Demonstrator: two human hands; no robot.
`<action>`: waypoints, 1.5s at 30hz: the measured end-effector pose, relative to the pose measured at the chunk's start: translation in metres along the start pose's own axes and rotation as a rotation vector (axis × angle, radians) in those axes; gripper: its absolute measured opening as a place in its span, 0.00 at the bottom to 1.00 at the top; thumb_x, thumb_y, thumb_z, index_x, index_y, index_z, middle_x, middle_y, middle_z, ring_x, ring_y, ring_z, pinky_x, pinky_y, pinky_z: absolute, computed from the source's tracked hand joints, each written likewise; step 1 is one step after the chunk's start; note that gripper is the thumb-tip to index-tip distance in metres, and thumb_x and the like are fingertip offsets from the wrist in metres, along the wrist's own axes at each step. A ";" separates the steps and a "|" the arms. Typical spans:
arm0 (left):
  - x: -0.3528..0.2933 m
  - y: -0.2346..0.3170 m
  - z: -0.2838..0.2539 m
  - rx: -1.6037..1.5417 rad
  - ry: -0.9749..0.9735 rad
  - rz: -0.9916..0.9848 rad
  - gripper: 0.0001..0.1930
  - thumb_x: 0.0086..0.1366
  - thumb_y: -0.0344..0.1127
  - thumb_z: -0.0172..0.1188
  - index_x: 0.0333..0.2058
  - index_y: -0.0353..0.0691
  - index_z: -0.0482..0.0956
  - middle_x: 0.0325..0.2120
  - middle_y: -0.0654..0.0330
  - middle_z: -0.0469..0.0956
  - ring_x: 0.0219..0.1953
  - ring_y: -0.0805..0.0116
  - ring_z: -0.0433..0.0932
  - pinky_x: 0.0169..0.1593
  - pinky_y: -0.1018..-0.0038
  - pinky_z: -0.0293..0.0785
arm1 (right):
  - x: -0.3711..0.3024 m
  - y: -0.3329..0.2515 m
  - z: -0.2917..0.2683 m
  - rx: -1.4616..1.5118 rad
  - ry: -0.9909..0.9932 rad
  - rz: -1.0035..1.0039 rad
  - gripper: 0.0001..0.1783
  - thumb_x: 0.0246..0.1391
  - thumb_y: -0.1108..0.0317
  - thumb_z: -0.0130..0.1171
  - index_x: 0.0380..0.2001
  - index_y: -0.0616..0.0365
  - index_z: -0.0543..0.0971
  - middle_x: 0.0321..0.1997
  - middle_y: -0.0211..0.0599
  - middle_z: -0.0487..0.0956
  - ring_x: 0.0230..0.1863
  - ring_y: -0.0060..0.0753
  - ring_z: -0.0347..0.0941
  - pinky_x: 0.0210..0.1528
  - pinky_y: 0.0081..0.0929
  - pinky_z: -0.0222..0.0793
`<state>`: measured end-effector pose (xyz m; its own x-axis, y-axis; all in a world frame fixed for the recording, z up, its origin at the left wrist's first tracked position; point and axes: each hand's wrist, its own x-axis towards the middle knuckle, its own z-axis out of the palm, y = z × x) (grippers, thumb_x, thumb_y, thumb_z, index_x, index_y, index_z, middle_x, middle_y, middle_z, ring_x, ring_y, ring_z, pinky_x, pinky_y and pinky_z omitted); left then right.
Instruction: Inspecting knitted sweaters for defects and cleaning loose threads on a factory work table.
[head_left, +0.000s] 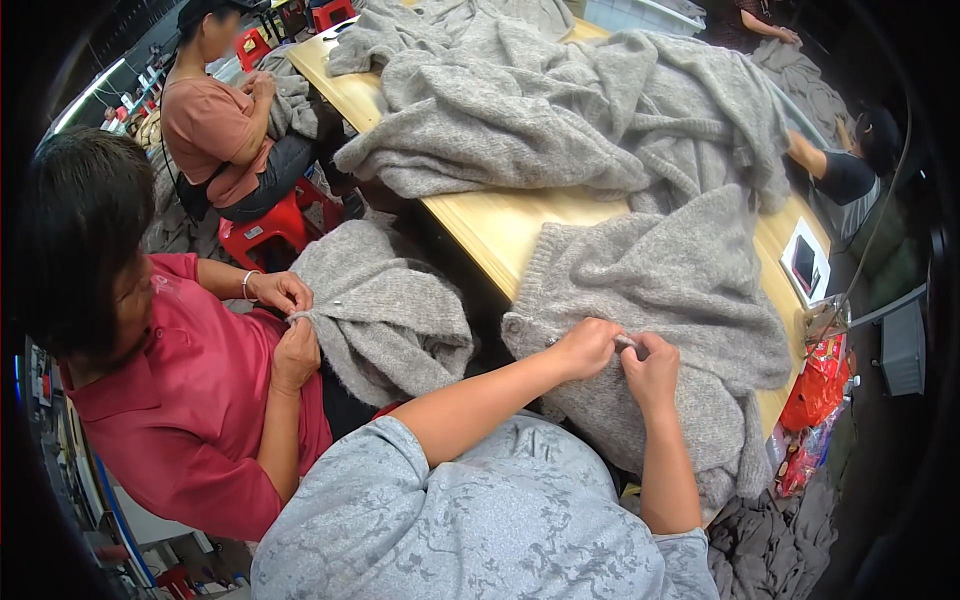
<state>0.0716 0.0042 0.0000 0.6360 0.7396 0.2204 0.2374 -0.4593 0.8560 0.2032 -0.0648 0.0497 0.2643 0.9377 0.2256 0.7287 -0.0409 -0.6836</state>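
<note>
On the left, a co-worker in a red shirt (175,400) pinches with both hands a grey knitted piece (385,310), apart from the wooden table (500,225). Behind, beyond the table's left edge, another co-worker in an orange shirt (210,125) sits on a red stool (262,228). Over the far part of the table lies a grey knitted pile (530,110).

The grey knitted garment (670,270) lies on the near part of the table, and it passes over the left edge. Its ribbed band (540,265) is on the left side, so the left hand (588,348) is nearer to it. Both hands are closed on the garment: the left hand and the right hand (650,372) pinch a short fold (626,342) from its two sides. This fold runs crosswise between the fingertips, while the larger part of the garment spreads beyond them, toward the far pile. The long axis of the whole garment I cannot tell, because it is bunched.

At the right edge of the table are a dark flat device (804,264) and, lower, a red bag (815,385).
</note>
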 end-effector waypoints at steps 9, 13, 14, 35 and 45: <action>0.001 0.006 -0.005 0.048 0.035 0.011 0.14 0.49 0.21 0.48 0.34 0.33 0.80 0.28 0.41 0.77 0.33 0.43 0.77 0.39 0.58 0.74 | 0.002 0.004 0.014 0.025 0.070 0.093 0.08 0.37 0.71 0.58 0.21 0.65 0.80 0.18 0.47 0.77 0.17 0.39 0.72 0.24 0.33 0.67; 0.004 0.003 -0.005 0.100 -0.013 0.020 0.14 0.50 0.22 0.48 0.35 0.33 0.79 0.28 0.41 0.77 0.32 0.43 0.77 0.38 0.59 0.74 | 0.016 0.015 0.005 0.179 -0.071 0.220 0.08 0.38 0.71 0.58 0.22 0.66 0.80 0.15 0.40 0.76 0.15 0.26 0.68 0.21 0.28 0.64; 0.003 0.004 -0.005 0.077 0.002 0.021 0.14 0.51 0.22 0.48 0.35 0.33 0.79 0.27 0.41 0.77 0.31 0.44 0.77 0.37 0.59 0.73 | 0.020 0.017 0.002 0.238 -0.114 0.257 0.07 0.39 0.72 0.58 0.22 0.66 0.79 0.15 0.36 0.75 0.16 0.22 0.67 0.20 0.25 0.62; -0.009 0.011 -0.006 0.032 0.053 0.026 0.12 0.57 0.26 0.51 0.40 0.33 0.77 0.28 0.46 0.78 0.30 0.54 0.78 0.35 0.65 0.72 | 0.017 0.001 -0.016 0.005 -0.195 0.025 0.07 0.38 0.71 0.58 0.22 0.63 0.80 0.17 0.42 0.77 0.17 0.35 0.72 0.24 0.33 0.68; -0.012 0.005 -0.003 0.158 -0.003 0.101 0.13 0.54 0.25 0.52 0.40 0.33 0.75 0.33 0.44 0.77 0.36 0.44 0.76 0.40 0.58 0.73 | 0.027 0.012 -0.021 0.004 -0.389 -0.026 0.07 0.39 0.72 0.57 0.26 0.61 0.79 0.20 0.37 0.76 0.20 0.27 0.70 0.26 0.27 0.66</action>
<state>0.0633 -0.0058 0.0032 0.6642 0.6849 0.2997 0.2850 -0.6026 0.7454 0.2328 -0.0472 0.0625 -0.0142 0.9992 -0.0363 0.7290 -0.0145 -0.6843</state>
